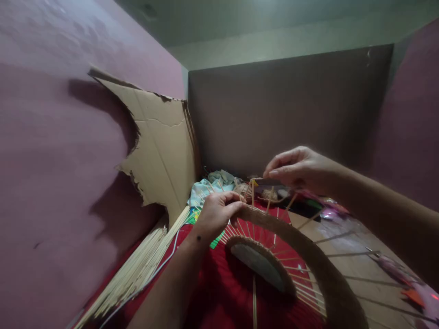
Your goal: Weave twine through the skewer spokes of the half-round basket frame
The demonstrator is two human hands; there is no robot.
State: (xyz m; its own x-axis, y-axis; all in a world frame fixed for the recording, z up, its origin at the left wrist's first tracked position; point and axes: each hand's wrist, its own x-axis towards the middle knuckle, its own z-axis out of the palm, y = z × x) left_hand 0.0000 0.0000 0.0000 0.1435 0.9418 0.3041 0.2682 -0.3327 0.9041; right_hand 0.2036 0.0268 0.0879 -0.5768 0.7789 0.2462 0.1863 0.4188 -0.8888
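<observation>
A round woven piece made of thin bamboo sticks and brown twine lies over a red cloth. It has a thick twine-wound outer rim and a smaller inner ring with spokes between them. My left hand is closed on the rim at its far edge. My right hand hovers just above it, fingertips pinched on a thin strand or stick end that is too small to make out.
A bundle of long bamboo sticks lies along the left wall, under a torn piece of cardboard. Crumpled cloth and balls of twine sit at the back. Coloured scraps lie at the right.
</observation>
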